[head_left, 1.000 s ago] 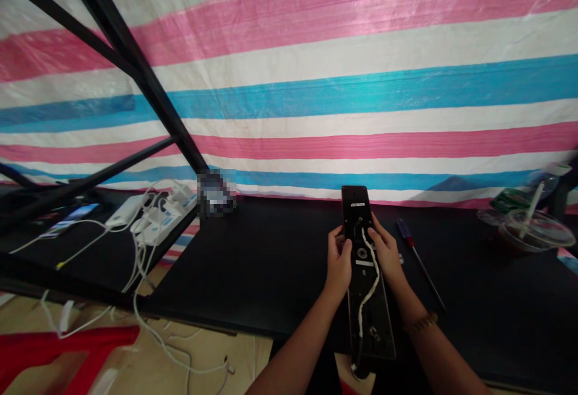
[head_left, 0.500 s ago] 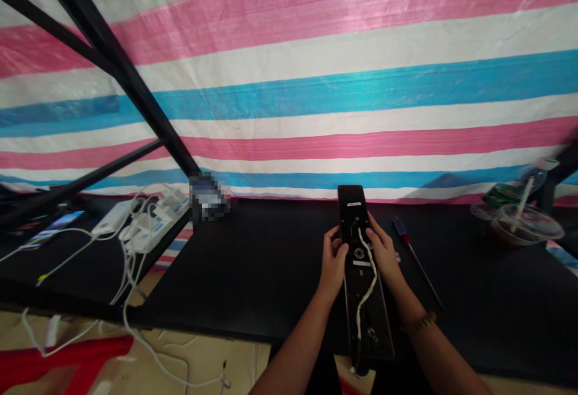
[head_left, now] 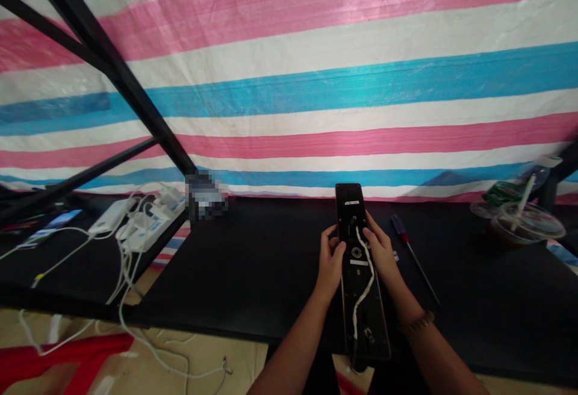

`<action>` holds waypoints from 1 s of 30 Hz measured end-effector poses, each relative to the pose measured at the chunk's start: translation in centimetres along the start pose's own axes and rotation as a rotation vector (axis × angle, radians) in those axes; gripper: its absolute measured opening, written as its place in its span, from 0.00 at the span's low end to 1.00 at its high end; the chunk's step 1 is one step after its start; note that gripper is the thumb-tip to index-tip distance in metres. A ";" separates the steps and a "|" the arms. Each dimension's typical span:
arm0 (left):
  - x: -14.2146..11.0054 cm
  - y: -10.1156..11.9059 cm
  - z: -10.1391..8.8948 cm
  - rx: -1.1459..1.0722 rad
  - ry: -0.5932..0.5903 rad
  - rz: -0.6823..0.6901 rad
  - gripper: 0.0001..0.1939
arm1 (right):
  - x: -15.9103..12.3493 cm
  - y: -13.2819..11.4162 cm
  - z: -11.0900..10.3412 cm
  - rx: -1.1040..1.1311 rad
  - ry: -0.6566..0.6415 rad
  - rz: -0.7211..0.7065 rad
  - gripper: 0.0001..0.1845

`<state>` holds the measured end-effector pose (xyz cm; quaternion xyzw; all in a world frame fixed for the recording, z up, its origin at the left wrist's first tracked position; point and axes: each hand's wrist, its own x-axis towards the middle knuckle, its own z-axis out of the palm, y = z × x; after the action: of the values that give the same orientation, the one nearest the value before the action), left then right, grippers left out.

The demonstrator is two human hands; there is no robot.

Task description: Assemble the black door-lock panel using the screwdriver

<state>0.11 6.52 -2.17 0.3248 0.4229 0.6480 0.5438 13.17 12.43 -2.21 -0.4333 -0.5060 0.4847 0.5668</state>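
Observation:
A long black door lock panel (head_left: 361,289) is held back side up over the front of the table. It has small fittings, pale labels and a round hole near its middle. A white-wrapped cable (head_left: 368,283) runs down its length and ends in a black part at the bottom. My left hand (head_left: 330,265) grips the panel's left edge, thumb on top. On the opposite edge my right hand (head_left: 383,256) is closed, its thumb near the cable; the fingers underneath are hidden. Right of this hand lies a screwdriver (head_left: 409,247) with a dark blue and red handle.
The black table (head_left: 253,262) meets a striped plastic sheet (head_left: 316,94) at the back. A plastic cup with a straw (head_left: 524,226) stands at the right. On the left are a power strip (head_left: 147,229), tangled white cables, a phone (head_left: 56,226) and a black metal frame (head_left: 130,97).
The whole view has shifted slightly, so hands and panel appear a little further left. Both hands keep the same hold on the door lock panel.

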 end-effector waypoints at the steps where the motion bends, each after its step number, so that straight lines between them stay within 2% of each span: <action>1: 0.0 0.0 0.0 0.001 0.003 -0.001 0.24 | 0.0 0.0 0.0 -0.005 -0.001 0.004 0.36; 23: -0.2 0.1 0.0 -0.016 0.004 -0.002 0.23 | -0.3 -0.2 0.1 -0.007 0.031 0.065 0.42; 30: -0.2 0.0 -0.2 -0.015 0.001 0.010 0.23 | -0.5 -0.7 0.2 0.000 0.017 0.064 0.40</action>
<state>0.01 6.29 -2.23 0.3226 0.4168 0.6539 0.5428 13.02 11.84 -1.56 -0.4533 -0.4871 0.4991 0.5551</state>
